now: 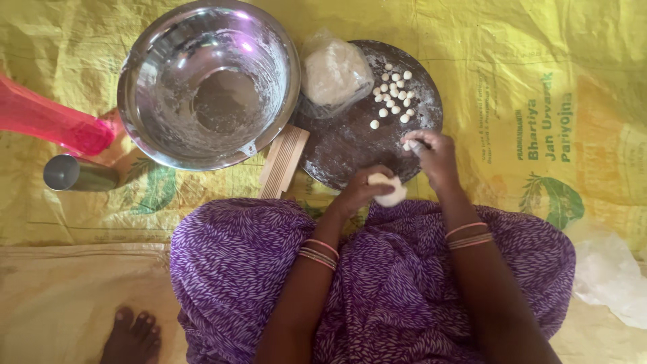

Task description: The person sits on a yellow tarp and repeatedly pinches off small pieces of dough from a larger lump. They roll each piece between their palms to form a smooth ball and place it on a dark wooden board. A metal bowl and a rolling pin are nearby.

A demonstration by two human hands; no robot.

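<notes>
Seated person, purple patterned cloth over the lap; arms run up from the bottom edge, elbows cut off. A bare foot shows at the bottom, well to the near left of the dark round plate, toes only partly in view.

Left hand sits at the plate's near edge, fingers curled around a pale dough lump; the lump is half covered by the fingers, so its full shape is hidden. Right hand rests over the near right part of the plate, fingertips pressed together on a small bit of dough (the bit is barely visible, and whether it touches the plate cannot be told).

Further onto the plate: a cluster of small white dough balls on the far right part, one lying apart toward the middle. On the far left part, a larger dough mass in clear plastic.

Left of the plate, touching its edge: a ridged wooden board, its far end hidden under a large steel bowl dusted with flour. Well left of the plate: a steel cup on its side and a pink plastic object, cut off by the frame. Everything lies on a yellow printed sack.
</notes>
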